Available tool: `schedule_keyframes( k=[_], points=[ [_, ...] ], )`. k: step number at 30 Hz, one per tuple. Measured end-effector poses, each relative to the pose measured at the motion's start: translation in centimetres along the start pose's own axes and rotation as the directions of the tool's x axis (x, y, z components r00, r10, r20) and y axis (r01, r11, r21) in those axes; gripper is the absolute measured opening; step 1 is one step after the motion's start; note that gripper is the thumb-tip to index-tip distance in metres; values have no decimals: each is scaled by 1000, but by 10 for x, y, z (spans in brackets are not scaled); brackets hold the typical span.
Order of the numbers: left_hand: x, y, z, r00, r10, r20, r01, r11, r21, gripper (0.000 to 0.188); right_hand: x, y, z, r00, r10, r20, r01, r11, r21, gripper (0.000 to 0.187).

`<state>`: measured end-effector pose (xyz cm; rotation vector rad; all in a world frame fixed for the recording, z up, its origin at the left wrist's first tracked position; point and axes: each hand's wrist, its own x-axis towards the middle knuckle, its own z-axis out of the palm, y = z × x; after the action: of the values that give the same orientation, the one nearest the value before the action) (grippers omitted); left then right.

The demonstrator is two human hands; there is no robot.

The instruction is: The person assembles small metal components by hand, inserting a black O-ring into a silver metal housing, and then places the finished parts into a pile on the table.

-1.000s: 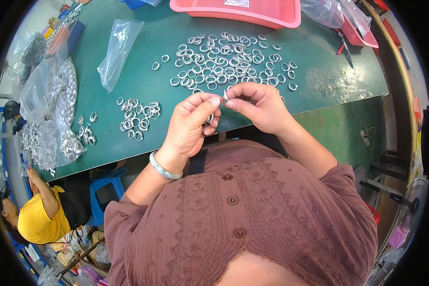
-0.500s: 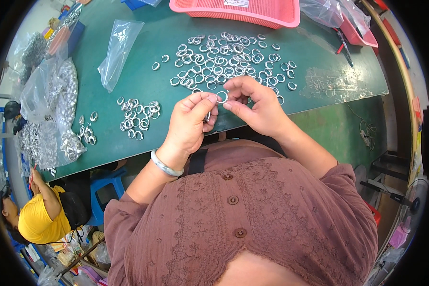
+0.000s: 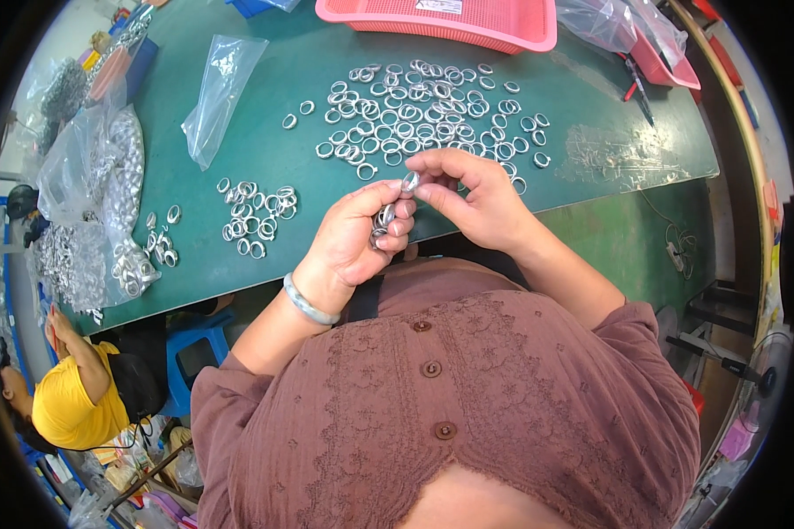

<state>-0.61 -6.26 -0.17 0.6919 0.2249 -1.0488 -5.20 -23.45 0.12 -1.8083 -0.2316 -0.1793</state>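
Over the table's near edge, my left hand [image 3: 348, 227] has its fingers curled around several silver metal rings [image 3: 383, 220]. Its thumb and forefinger tips meet one more metal ring [image 3: 410, 182], which stands tilted between my two hands. From the other side, the thumb and fingers of my right hand [image 3: 468, 189] close on that same ring. Just beyond my hands lies a wide spread of loose metal rings [image 3: 406, 115]. To the left is a smaller cluster of rings [image 3: 258, 212], with a few more rings [image 3: 163, 245] beside it.
A green table [image 3: 326, 44] bears a pink basket [image 3: 450, 31] at the back and a flat clear bag [image 3: 223, 101]. Bulging clear bags of metal parts [image 3: 123, 167] line the left edge. Black-and-red pliers [image 3: 637, 88] lie at right. A person in yellow [image 3: 75, 401] is at lower left.
The ring between my fingertips has turned from facing up to a steeper tilt. My left hand has rolled outward, showing the rings held in its fingers.
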Motion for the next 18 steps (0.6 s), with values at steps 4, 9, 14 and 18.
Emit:
schedule_keyframes(
  k=[4,9,14,18],
  points=[
    [0,0,-1,999,-43,26,44,999,-10,17,3,2,-3,995,-98,-1,97,991,-87,20],
    [0,-1,-1,1000,-17,-5,17,994,108,22,3,4,-3,998,65,28,-66,997,45,13],
    [-2,-1,7,994,81,-71,-61,966,251,29,4,0,-4,961,265,85,-278,929,243,11],
    [1,-3,8,974,188,-130,-131,925,356,28,5,0,-5,953,276,124,-299,920,254,13]
  ],
)
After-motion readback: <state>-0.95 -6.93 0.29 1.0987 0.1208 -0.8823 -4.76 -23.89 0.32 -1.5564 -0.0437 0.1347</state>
